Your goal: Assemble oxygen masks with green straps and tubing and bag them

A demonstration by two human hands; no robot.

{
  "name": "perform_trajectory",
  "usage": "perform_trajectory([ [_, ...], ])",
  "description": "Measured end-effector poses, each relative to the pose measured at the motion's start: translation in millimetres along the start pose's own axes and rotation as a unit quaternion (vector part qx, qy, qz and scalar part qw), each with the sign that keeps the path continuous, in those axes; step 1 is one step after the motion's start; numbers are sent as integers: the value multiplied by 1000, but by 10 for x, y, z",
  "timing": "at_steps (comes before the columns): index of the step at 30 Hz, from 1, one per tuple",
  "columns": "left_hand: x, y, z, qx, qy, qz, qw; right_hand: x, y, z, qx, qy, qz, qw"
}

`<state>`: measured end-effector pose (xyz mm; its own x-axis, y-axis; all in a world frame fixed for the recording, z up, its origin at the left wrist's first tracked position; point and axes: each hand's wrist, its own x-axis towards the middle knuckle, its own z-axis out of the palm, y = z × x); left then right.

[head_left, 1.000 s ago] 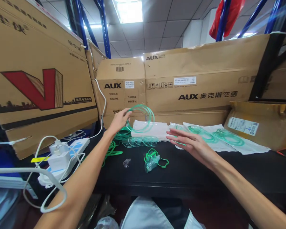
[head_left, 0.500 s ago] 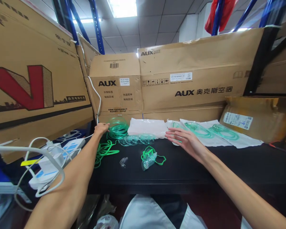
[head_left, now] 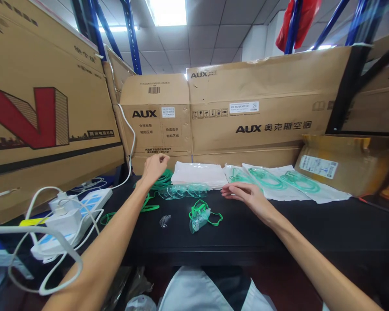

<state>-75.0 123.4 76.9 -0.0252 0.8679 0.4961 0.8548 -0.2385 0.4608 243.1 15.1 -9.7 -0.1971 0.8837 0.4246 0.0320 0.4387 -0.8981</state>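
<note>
My left hand (head_left: 154,168) is raised just above a coil of green tubing (head_left: 162,180) at the back left of the black table (head_left: 278,233). Its fingers are curled in, and I cannot see what is inside them. My right hand (head_left: 246,195) hovers palm down with fingers stretched out and holds nothing. It is beside sealed bags of green tubing (head_left: 269,179). Between the hands lie a row of clear masks (head_left: 184,190) and a stack of flat white bags (head_left: 199,175). A mask with a green strap (head_left: 199,216) and small clear clips (head_left: 164,221) lie nearer me.
Large cardboard boxes (head_left: 262,116) wall in the back and left of the table. A brown parcel (head_left: 343,164) sits at the right. A white power strip with plugs and cables (head_left: 68,214) lies to the left. Loose green straps (head_left: 149,204) lie under my left forearm.
My left hand lowered the tubing coil it held up onto the table, then lifted off it. My right hand drew slightly back and its fingers relaxed.
</note>
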Motion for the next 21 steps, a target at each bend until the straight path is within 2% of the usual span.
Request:
perform_trajectory([
  [2, -269, 179, -35, -27, -62, 73, 995, -40, -52, 71, -46, -10, -8, 999],
  [5, -702, 302, -87, -49, -207, 143, 967, -141, -143, 214, -147, -44, -44, 987],
  [7, -933, 313, -90, -73, -310, 161, 934, -221, -155, 313, -240, -85, -90, 963],
  [9, -1094, 320, -48, -89, -355, 166, 916, -289, -108, 403, -318, -122, -122, 932],
  [13, -1261, 418, 136, -100, -304, 177, 931, -343, 55, 524, -375, -127, -121, 910],
  [18, -1347, 536, 304, -137, -224, 183, 947, -294, 28, 539, -291, -66, -127, 946],
  [21, -1363, 528, 339, -125, -179, 199, 955, -273, -67, 495, -252, -39, -91, 963],
])
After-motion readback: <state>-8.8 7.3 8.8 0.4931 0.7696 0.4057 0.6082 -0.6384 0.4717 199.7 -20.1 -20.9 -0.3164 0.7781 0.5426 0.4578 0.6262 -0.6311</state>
